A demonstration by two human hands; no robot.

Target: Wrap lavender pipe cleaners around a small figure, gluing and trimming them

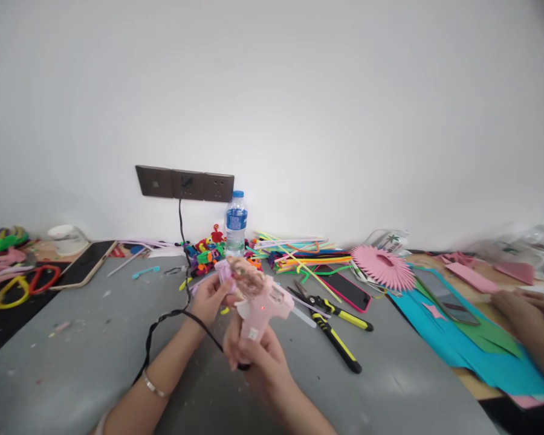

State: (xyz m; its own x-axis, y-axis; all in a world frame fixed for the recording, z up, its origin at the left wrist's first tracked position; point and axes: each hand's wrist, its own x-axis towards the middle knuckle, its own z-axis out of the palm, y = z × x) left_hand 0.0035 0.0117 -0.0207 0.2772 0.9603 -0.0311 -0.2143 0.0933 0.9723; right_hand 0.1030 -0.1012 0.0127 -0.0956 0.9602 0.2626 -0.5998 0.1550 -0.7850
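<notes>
The right hand is wrapped round the pink glue gun, while the left hand pinches a lilac piece near its front left.

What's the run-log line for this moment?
left hand: holding lilac piece | right hand: holding pink glue gun | black cord: at gun's handle | yellow-black hand tool: on gray table

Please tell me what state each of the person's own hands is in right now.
Left hand: closed, pinching a small lilac piece.
Right hand: closed around the handle of the pink glue gun.
</notes>
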